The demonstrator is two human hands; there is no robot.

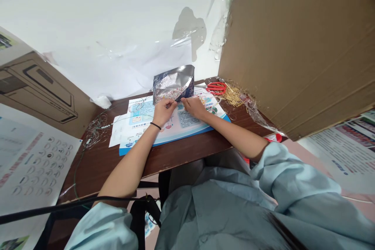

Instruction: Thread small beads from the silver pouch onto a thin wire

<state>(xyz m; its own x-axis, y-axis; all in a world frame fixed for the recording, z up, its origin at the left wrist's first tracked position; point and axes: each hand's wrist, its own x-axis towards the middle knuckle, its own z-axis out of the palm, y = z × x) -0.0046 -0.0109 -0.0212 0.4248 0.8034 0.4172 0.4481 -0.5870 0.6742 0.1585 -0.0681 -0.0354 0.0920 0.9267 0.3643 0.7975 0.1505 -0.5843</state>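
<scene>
An open silver and dark blue bag (pixel 173 84) with many small beads inside stands at the back of the table, on a printed sheet (pixel 187 119). My left hand (pixel 164 110), with a black band at the wrist, is just in front of the bag, its thumb and fingers pinched together. Close beside it, my right hand (pixel 193 106) is also pinched, near the bag's lower right edge. Whatever lies between the fingertips is too small to make out. A thin thread (pixel 129 118) with white beads runs from the left towards my left hand.
Red-handled scissors (pixel 216 88) lie right of the bag, beside a heap of thin golden sticks (pixel 233 94). Tangled clear thread (pixel 95 133) is at the table's left. Cardboard (pixel 293 47) rises on the right, and a white wall (pixel 117 19) stands behind.
</scene>
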